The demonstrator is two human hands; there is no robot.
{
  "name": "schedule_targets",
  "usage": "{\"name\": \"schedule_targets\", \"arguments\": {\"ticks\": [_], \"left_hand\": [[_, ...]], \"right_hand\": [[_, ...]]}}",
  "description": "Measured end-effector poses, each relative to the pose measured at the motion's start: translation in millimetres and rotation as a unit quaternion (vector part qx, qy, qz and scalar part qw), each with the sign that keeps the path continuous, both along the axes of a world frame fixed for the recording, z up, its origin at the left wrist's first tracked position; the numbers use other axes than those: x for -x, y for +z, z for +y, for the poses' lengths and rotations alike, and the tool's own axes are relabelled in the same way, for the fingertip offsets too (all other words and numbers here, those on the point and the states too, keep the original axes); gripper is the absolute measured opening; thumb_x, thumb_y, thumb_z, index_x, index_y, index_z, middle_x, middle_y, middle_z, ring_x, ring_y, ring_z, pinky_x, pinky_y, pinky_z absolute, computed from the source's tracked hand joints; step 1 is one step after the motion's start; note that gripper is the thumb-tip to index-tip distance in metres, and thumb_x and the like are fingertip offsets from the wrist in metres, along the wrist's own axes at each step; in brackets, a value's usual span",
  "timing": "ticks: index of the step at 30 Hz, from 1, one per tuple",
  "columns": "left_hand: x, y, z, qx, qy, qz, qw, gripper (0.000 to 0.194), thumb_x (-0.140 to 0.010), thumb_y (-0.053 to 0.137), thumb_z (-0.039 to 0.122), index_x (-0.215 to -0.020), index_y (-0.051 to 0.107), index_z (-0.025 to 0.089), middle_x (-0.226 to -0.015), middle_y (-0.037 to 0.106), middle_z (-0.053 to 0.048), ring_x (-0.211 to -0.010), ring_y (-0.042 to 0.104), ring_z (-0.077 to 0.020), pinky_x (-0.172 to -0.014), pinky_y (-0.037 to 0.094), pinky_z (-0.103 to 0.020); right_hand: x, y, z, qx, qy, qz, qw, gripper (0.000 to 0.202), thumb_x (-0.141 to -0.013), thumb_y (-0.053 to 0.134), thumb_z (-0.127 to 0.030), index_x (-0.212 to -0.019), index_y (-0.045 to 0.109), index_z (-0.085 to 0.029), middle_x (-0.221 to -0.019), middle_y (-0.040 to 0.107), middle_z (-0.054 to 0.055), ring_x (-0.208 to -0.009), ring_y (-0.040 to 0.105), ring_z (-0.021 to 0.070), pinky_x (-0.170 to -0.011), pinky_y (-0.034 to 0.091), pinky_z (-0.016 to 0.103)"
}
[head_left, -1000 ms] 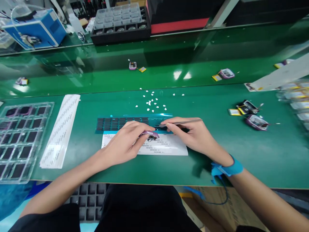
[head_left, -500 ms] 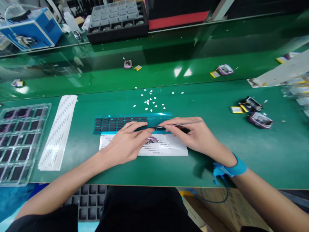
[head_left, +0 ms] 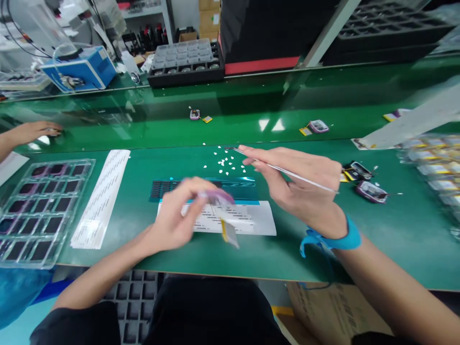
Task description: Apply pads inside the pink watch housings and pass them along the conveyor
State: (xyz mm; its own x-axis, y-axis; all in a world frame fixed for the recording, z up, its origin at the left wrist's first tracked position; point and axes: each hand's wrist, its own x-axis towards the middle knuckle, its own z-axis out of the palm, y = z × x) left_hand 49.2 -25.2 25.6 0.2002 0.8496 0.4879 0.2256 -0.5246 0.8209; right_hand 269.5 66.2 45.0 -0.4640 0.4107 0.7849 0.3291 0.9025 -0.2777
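Observation:
My left hand (head_left: 178,215), smeared by motion, pinches a small purple device housing (head_left: 221,195) above a white printed sheet (head_left: 262,220). A flat silver-and-yellow battery (head_left: 230,233) dangles below the housing. In my right hand (head_left: 305,187) are thin metal tweezers (head_left: 283,171), pointing left. Their tip holds a small dark strip (head_left: 229,148), over the scattered white bits (head_left: 223,163). Between the hands lies a blue translucent film (head_left: 242,190) with rows of black strips (head_left: 161,188) on its left part. A blue wrist strap (head_left: 350,235) circles my right wrist.
Left stand a clear tray (head_left: 46,211) of dark-screened parts and white label strips (head_left: 102,196). Opened housings (head_left: 372,190) lie to the right, near a bagged battery tray (head_left: 438,167). Another person's hand (head_left: 34,132) touches a part on the green ledge at far left.
My left hand has lifted the housing off the sheet, its battery now hanging. My right hand has raised the tweezers away from the film, with a dark strip at the tip. Another person's hand has appeared.

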Motion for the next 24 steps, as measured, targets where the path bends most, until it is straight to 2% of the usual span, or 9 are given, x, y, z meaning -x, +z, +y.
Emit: {"name": "schedule_targets", "arguments": {"ticks": [1,3,6,8,11,14,17,20,24], "left_hand": [[1.9,2.3,2.9,0.086,0.055,-0.080,0.992,0.018,-0.101,0.048,0.019,-0.110,0.064,0.020,-0.101,0.080,-0.009,-0.089,0.075,-0.0206,-0.084,0.058,-0.036],[7.5,2.0,12.5,0.264,0.108,-0.198,0.938,0.011,-0.098,0.055,0.022,-0.100,0.064,0.016,-0.091,0.080,-0.011,-0.068,0.071,-0.0175,-0.068,0.056,-0.031],[14.6,-6.0,26.1,0.421,0.093,-0.273,0.860,0.010,-0.088,0.061,0.023,-0.089,0.063,0.013,-0.086,0.079,-0.014,-0.056,0.066,-0.0156,-0.056,0.051,-0.027],[14.2,-11.3,28.7,0.439,0.088,-0.275,0.851,0.015,-0.087,0.063,0.027,-0.088,0.065,0.012,-0.087,0.079,-0.014,-0.057,0.066,-0.0159,-0.053,0.049,-0.026],[6.9,-15.2,24.0,0.404,0.104,-0.210,0.884,0.020,-0.082,0.072,0.031,-0.086,0.072,0.012,-0.081,0.075,-0.009,-0.062,0.064,-0.0138,-0.054,0.046,-0.023],[-0.3,-16.6,18.1,0.345,0.146,-0.170,0.911,0.016,-0.075,0.079,0.027,-0.080,0.075,0.012,-0.074,0.070,-0.003,-0.062,0.058,-0.0096,-0.055,0.046,-0.020],[-3.0,-17.2,16.3,0.357,0.171,-0.203,0.896,0.018,-0.073,0.081,0.028,-0.080,0.072,0.014,-0.074,0.069,-0.001,-0.058,0.060,-0.0092,-0.056,0.051,-0.022],[-3.9,-16.3,16.1,0.379,0.177,-0.247,0.874,0.025,-0.070,0.082,0.026,-0.070,0.059,0.017,-0.075,0.071,0.000,-0.060,0.066,-0.0110,-0.063,0.060,-0.026],[-6.3,-15.1,13.6,0.383,0.162,-0.270,0.869,0.030,-0.073,0.080,0.023,-0.065,0.052,0.018,-0.073,0.070,0.002,-0.059,0.067,-0.0091,-0.066,0.063,-0.025]], "right_hand": [[0.8,-3.5,-0.8,-0.004,-0.005,-0.002,1.000,0.032,-0.098,0.064,-0.008,-0.124,0.072,-0.025,-0.102,0.081,0.003,-0.079,0.078,0.0174,-0.067,0.063,0.031],[0.8,-15.4,-2.1,-0.002,-0.009,0.001,1.000,0.037,-0.097,0.065,-0.007,-0.127,0.070,-0.028,-0.098,0.082,0.002,-0.075,0.077,0.0178,-0.062,0.063,0.030],[-1.1,-32.5,-4.8,0.001,-0.002,-0.004,1.000,0.041,-0.097,0.066,-0.007,-0.131,0.067,-0.029,-0.099,0.082,0.001,-0.072,0.077,0.0171,-0.059,0.063,0.029],[-2.6,-37.5,-9.0,-0.018,0.011,-0.005,1.000,0.044,-0.096,0.067,-0.005,-0.134,0.065,-0.026,-0.106,0.081,0.003,-0.074,0.078,0.0166,-0.063,0.065,0.028],[-5.4,-36.5,-18.2,-0.038,0.057,-0.029,0.997,0.050,-0.094,0.068,-0.003,-0.140,0.059,-0.019,-0.117,0.078,0.009,-0.087,0.079,0.0186,-0.073,0.066,0.029],[-8.2,-33.8,-26.5,-0.045,0.099,-0.086,0.990,0.049,-0.097,0.064,-0.004,-0.144,0.054,-0.017,-0.124,0.075,0.011,-0.093,0.078,0.0192,-0.077,0.066,0.032],[-9.4,-34.3,-30.2,-0.072,0.116,-0.126,0.983,0.037,-0.098,0.063,-0.006,-0.135,0.059,-0.012,-0.126,0.073,0.014,-0.091,0.078,0.0191,-0.075,0.066,0.032],[-8.2,-35.3,-30.4,-0.086,0.121,-0.142,0.979,0.028,-0.096,0.065,-0.006,-0.124,0.064,-0.008,-0.125,0.074,0.015,-0.090,0.077,0.0198,-0.071,0.066,0.032],[-5.6,-32.4,-29.8,-0.101,0.128,-0.149,0.975,0.023,-0.097,0.064,-0.005,-0.120,0.067,-0.007,-0.123,0.075,0.015,-0.088,0.078,0.0204,-0.070,0.066,0.032]]}}
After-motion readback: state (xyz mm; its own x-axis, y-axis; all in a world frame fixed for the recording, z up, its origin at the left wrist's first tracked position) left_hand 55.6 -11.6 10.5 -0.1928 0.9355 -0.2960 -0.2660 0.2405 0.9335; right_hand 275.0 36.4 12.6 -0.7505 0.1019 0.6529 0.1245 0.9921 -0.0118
